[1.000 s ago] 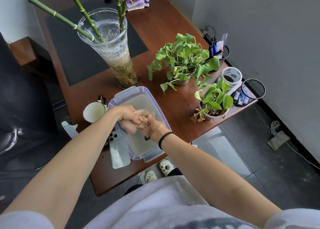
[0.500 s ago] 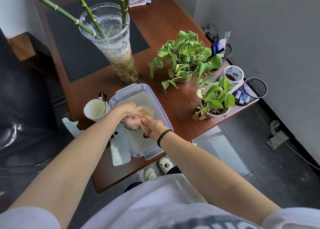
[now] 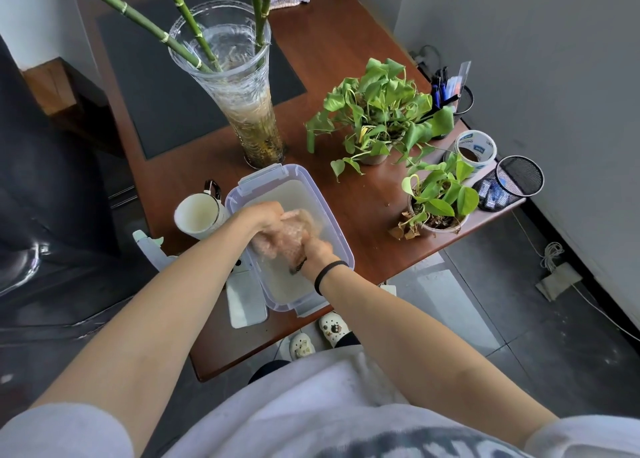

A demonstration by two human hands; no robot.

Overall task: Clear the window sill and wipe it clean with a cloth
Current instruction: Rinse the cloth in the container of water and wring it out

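Currently, left hand [image 3: 265,217] and right hand [image 3: 317,249] both grasp the bunched, pinkish cloth [image 3: 289,234] above the clear plastic container [image 3: 325,201].

White mug [image 3: 199,217] just left of the grip, phone [image 3: 246,305] flat on the desk [image 3: 363,215] nearer in, spray bottle [image 3: 149,246] further left. Tall glass vase [image 3: 242,87] w/ bamboo stalks stands beyond the grip. Far right: tape roll [image 3: 475,149], mesh cup [image 3: 519,177], and behind them the pen holder [image 3: 460,101].

Tub [image 3: 266,173] on desk [image 3: 346,52]; vase [image 3: 254,121] behind; mug [image 3: 199,215] left; near plant [image 3: 440,198], far plant [image 3: 381,107] right.
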